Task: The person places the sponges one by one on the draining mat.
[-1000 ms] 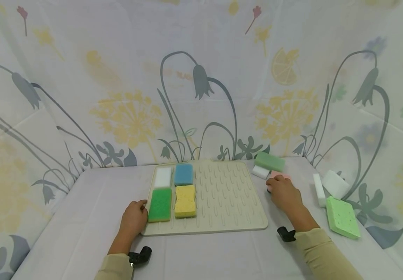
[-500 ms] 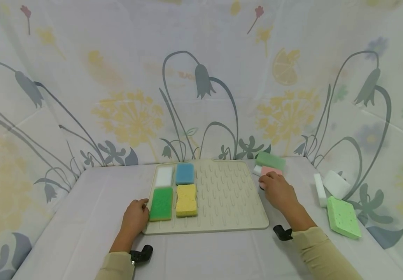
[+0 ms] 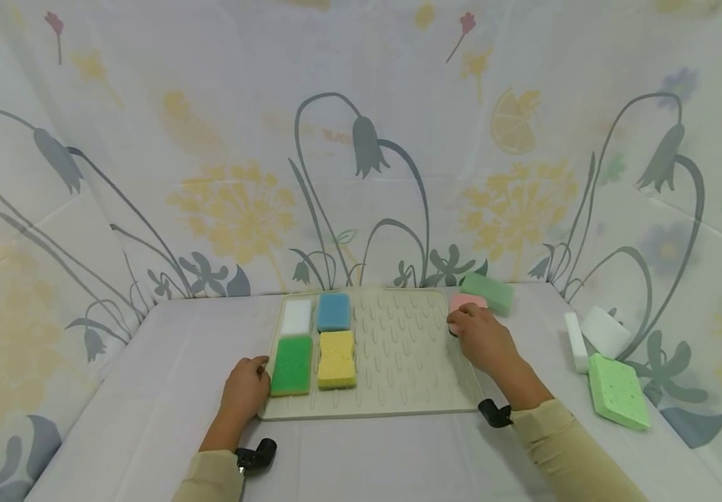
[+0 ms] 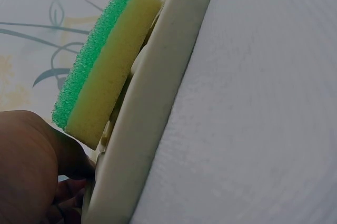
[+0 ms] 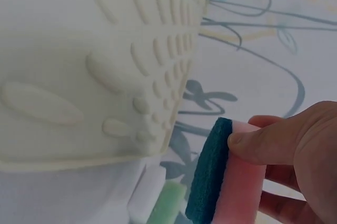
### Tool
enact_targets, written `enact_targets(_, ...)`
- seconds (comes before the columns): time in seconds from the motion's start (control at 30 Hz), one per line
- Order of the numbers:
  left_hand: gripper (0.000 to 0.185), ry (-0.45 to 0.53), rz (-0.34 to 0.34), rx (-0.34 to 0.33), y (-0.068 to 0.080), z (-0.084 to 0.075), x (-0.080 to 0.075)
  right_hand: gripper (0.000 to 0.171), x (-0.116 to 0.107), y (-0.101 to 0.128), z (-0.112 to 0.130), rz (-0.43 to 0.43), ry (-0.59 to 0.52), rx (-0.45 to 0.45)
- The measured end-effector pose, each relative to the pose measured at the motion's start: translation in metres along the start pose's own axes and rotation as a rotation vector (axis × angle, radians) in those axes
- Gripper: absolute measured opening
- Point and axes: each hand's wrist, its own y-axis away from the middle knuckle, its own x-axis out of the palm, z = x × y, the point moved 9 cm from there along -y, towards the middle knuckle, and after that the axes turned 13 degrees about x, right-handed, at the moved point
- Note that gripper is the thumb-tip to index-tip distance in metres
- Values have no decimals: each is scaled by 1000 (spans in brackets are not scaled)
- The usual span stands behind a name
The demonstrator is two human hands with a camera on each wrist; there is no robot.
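Right hand (image 3: 483,338) has a firm grip on the pink sponge (image 3: 465,301), held over the far right edge of the ribbed mat (image 3: 398,362), while left hand (image 3: 244,390) rests loosely against the mat's near left corner beside the green sponge (image 3: 290,364), holding nothing.

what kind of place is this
Probably a staged tabletop booth rather than a real kitchen: a floral sheet backdrop walls in a cloth-covered table, with sponges laid out on a drying mat.

Porous foam pink sponge (image 5: 239,182) with rough teal scourer; matt ribbed mat (image 3: 411,362).
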Motion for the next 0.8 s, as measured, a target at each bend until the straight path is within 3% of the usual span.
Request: enact_targets(0.8,36,3,2,17,0,0,-1,16,14,-11,53,-39,-33,-136)
